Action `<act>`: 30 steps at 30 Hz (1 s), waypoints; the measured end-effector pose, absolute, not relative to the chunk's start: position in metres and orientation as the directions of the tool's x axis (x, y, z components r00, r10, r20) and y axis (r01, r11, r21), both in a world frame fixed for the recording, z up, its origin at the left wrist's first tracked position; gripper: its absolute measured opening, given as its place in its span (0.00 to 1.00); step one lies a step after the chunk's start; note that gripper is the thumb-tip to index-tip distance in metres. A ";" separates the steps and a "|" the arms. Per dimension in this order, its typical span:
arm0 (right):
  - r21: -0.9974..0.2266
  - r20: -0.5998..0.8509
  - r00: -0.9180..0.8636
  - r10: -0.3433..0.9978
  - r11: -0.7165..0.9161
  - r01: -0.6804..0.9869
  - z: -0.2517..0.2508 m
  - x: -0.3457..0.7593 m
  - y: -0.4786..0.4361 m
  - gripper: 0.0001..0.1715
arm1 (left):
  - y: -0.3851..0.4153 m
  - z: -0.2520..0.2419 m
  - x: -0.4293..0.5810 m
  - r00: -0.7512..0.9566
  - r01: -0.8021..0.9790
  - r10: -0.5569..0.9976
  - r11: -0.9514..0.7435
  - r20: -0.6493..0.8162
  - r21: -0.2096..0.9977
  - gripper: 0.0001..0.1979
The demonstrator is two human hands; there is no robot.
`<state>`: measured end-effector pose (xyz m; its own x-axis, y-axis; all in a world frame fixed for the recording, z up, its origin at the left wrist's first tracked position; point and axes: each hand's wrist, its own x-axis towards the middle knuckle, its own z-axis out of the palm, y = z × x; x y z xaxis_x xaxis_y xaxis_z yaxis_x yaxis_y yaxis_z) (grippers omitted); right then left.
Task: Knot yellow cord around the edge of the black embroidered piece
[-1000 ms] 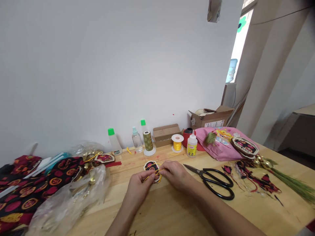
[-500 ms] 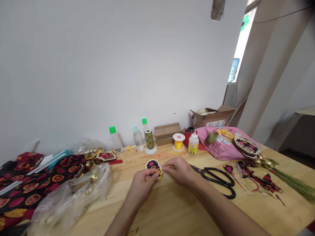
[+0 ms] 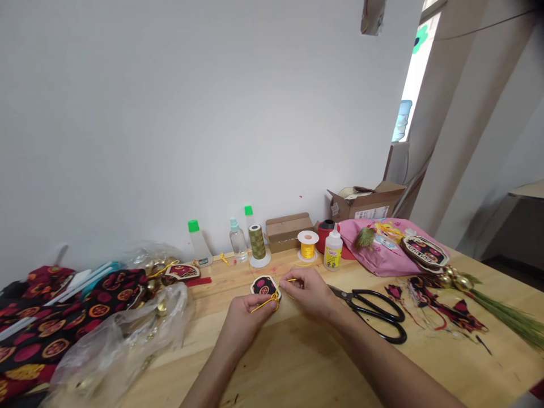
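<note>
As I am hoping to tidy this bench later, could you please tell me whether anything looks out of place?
The fabric scraps lie in a loose, uneven tangle right of the black-handled scissors, looking untidy. A small red spot also stands out against the pale wall.

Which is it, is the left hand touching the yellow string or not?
Touching. The head view shows the left hand pinching the yellow string, with a strand running between its thumb and finger.
</note>
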<state>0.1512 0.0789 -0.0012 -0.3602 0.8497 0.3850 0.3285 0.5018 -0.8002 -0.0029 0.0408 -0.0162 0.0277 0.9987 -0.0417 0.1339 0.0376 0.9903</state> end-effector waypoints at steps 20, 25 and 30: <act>-0.989 0.118 -0.433 0.894 0.069 -0.127 0.004 0.142 0.069 0.13 | 0.038 -0.005 0.001 0.021 0.195 0.998 0.052 -0.057 0.979 0.13; -0.962 0.106 -0.409 0.906 -0.010 -0.271 0.001 0.143 0.073 0.13 | 0.039 -0.009 0.001 0.023 0.128 0.999 0.042 -0.046 0.991 0.13; -0.922 0.064 -0.401 0.914 -0.100 -0.373 0.000 0.144 0.074 0.12 | 0.040 -0.012 0.000 -0.003 0.024 1.000 0.025 -0.025 0.999 0.17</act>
